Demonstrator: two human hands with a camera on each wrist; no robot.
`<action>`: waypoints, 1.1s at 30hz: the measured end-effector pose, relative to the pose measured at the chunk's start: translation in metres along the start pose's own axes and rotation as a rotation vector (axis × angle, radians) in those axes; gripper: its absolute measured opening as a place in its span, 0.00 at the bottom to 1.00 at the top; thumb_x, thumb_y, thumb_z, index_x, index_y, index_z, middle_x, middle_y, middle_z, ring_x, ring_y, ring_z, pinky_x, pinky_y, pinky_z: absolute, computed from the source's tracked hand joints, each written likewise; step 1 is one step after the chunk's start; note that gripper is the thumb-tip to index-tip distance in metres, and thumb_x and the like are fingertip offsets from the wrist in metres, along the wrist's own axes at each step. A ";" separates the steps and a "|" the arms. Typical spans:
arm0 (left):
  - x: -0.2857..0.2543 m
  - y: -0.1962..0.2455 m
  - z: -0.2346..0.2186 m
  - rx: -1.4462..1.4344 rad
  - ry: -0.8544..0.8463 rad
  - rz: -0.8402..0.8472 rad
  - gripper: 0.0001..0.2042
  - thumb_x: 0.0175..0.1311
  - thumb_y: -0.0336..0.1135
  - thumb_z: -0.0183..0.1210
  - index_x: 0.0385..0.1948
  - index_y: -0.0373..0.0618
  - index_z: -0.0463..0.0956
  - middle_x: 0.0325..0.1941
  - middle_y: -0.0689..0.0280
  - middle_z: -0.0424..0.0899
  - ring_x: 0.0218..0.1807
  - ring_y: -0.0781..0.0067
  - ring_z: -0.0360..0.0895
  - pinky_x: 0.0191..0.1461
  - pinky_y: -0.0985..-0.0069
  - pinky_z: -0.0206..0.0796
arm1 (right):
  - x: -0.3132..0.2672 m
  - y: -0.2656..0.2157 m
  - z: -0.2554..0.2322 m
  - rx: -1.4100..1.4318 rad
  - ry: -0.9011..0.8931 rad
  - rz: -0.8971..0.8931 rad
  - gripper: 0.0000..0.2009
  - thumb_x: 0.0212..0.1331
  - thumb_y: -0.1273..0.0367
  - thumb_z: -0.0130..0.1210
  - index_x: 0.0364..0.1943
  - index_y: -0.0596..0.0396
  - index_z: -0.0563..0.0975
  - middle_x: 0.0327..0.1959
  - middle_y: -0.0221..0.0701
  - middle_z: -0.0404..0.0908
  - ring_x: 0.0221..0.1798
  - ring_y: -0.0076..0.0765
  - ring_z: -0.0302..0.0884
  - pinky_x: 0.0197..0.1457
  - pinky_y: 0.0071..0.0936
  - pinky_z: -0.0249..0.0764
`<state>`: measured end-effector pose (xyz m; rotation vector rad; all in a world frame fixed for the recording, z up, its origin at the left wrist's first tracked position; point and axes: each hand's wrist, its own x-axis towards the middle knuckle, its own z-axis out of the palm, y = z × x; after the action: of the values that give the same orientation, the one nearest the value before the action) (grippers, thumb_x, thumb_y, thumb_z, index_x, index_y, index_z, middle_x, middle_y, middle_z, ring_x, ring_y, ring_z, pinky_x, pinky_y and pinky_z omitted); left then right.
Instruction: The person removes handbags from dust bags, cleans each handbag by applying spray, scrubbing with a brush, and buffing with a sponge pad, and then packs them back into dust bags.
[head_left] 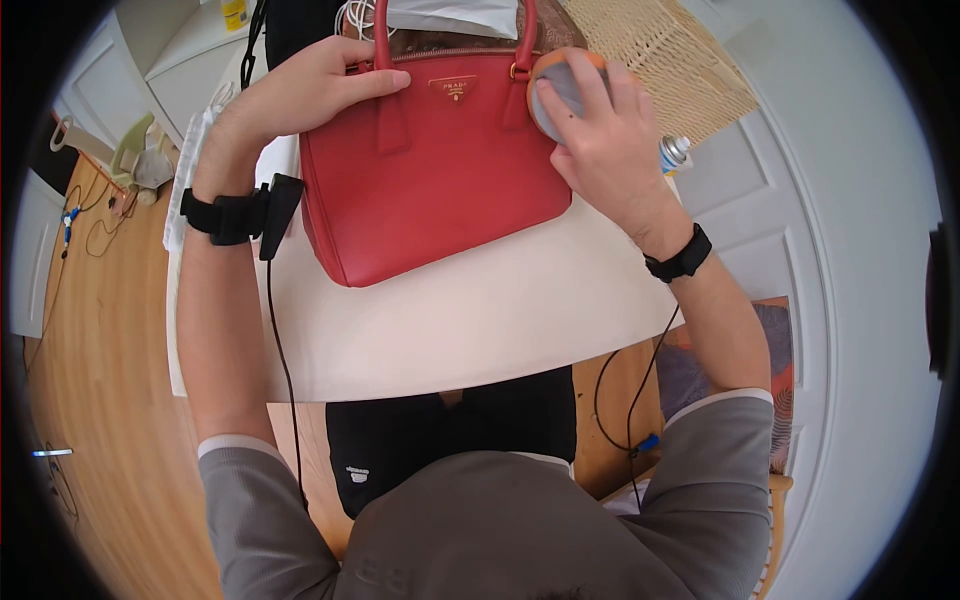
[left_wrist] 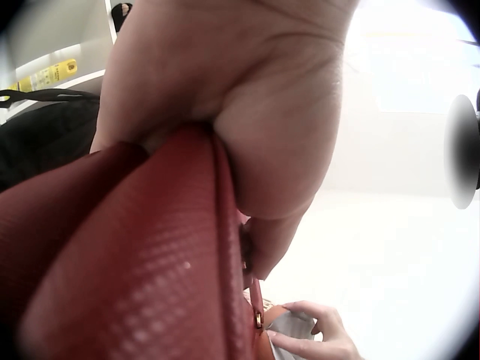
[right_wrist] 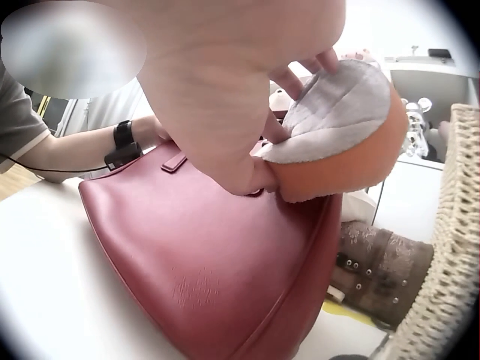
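A red handbag (head_left: 440, 195) with two handles and a gold-lettered triangular badge stands on the white table (head_left: 450, 335), angled a little in the head view. My left hand (head_left: 330, 85) grips its upper left corner, thumb across the front near the handle base; in the left wrist view the palm (left_wrist: 277, 135) sits over the bag's top edge. With my right hand (head_left: 615, 140) I hold a thick round sponge (right_wrist: 341, 112), orange-sided with a grey quilted face, at the bag's upper right corner. Its orange side overlaps the bag there.
Behind the bag's right side leans a woven straw basket (head_left: 665, 50). A spray can (head_left: 676, 150) stands near my right wrist. In the right wrist view, a brown patterned item (right_wrist: 386, 270) lies behind the bag. A cable (head_left: 280, 340) hangs from my left wrist.
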<state>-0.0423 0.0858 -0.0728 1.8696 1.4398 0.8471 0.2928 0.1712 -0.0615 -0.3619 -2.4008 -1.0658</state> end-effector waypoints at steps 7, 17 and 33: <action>0.002 -0.003 0.001 0.002 0.027 0.010 0.20 0.80 0.47 0.59 0.57 0.37 0.83 0.45 0.68 0.90 0.42 0.83 0.85 0.50 0.78 0.80 | -0.003 -0.002 0.004 0.003 -0.054 -0.125 0.19 0.50 0.73 0.64 0.49 0.59 0.84 0.64 0.43 0.75 0.64 0.55 0.71 0.61 0.41 0.74; 0.003 0.006 0.006 -0.046 -0.047 0.031 0.18 0.80 0.45 0.59 0.54 0.38 0.84 0.42 0.72 0.88 0.42 0.85 0.82 0.49 0.80 0.77 | -0.046 -0.031 -0.038 0.789 -0.570 -0.071 0.27 0.40 0.64 0.71 0.51 0.56 0.85 0.59 0.44 0.75 0.56 0.54 0.73 0.61 0.44 0.76; 0.001 0.003 0.006 0.111 0.097 0.139 0.31 0.85 0.61 0.44 0.34 0.39 0.78 0.27 0.77 0.68 0.32 0.84 0.61 0.38 0.77 0.60 | 0.035 -0.073 0.016 0.290 0.155 0.035 0.32 0.38 0.66 0.72 0.55 0.59 0.83 0.63 0.50 0.73 0.61 0.58 0.71 0.58 0.47 0.77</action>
<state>-0.0357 0.0852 -0.0739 2.0564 1.4541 0.9542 0.2273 0.1369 -0.0976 -0.2110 -2.3549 -0.6887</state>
